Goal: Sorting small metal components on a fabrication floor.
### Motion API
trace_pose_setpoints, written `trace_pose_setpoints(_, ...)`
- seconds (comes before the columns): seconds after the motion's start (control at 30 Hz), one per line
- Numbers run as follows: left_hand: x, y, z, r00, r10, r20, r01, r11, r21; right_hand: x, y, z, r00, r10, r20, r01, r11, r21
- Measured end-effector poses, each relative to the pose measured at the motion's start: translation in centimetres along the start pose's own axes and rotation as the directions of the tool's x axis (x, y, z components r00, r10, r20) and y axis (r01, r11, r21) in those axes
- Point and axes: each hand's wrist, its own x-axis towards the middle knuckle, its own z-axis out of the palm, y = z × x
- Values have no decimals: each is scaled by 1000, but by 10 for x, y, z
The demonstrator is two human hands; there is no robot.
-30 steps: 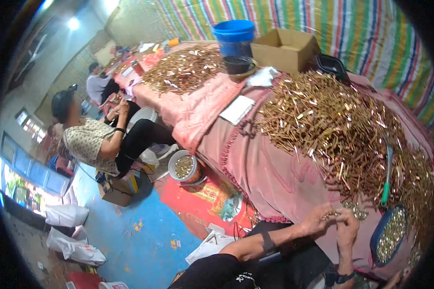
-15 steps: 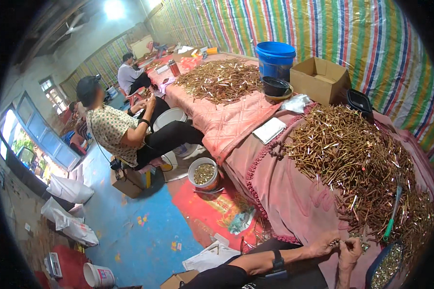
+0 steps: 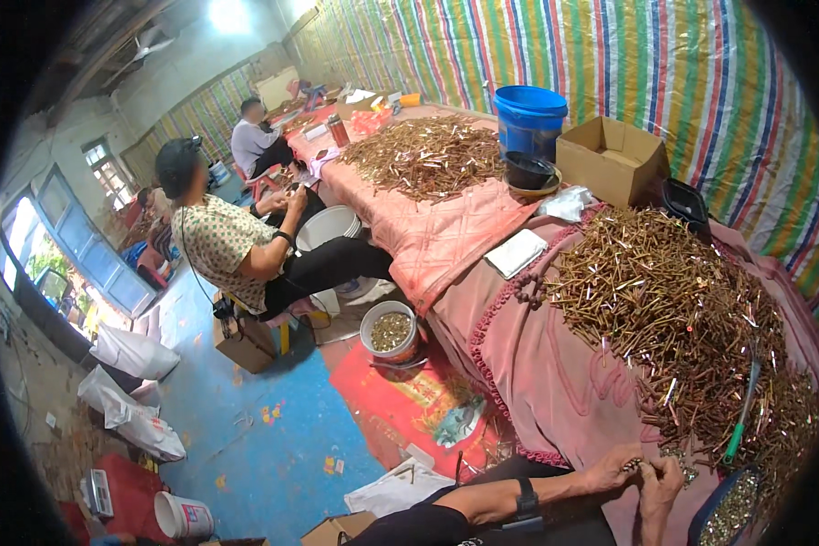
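Observation:
At the near edge of the cloth-covered table, my left hand (image 3: pixel 617 467) and my right hand (image 3: pixel 662 487) meet, fingertips pinched together. Whatever lies between the fingers is too small and hidden to name. A dark band circles my left wrist. Just beyond my hands spreads a big heap of thin brown sticks (image 3: pixel 673 300), some with pale ends. Beside my right hand stands a dark container of small shiny bits (image 3: pixel 733 508), with a few more bits (image 3: pixel 682 469) on the cloth. A green-handled tool (image 3: pixel 735 441) rests on the heap's near side.
Behind the heap are an open cardboard box (image 3: pixel 614 168), a blue bucket (image 3: pixel 530 123) and black bowl (image 3: pixel 528 170). A white cloth (image 3: pixel 516 253) lies left of it. A seated co-worker (image 3: pixel 237 241) works beside a second heap (image 3: pixel 423 159). A white bucket (image 3: pixel 369 332) stands on the floor.
The view has shifted slightly, so the room sits a little lower and to the right. My hands stay pinched together in nearly the same place.

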Motion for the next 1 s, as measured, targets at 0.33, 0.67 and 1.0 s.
trace_pose_setpoints(0.33,8,23,-27,971,-215,101,213,977,30,15,-23,-2,926,346,149,-348,937,-8)
trace_pose_setpoints(0.67,13,20,-19,983,-134,128,109,977,182,4,-11,-10,973,-231,-22,230,973,-28)
trace_pose_setpoints(1.0,15,24,-19,983,-137,125,128,988,84,1,3,-8,997,-60,52,55,995,87)
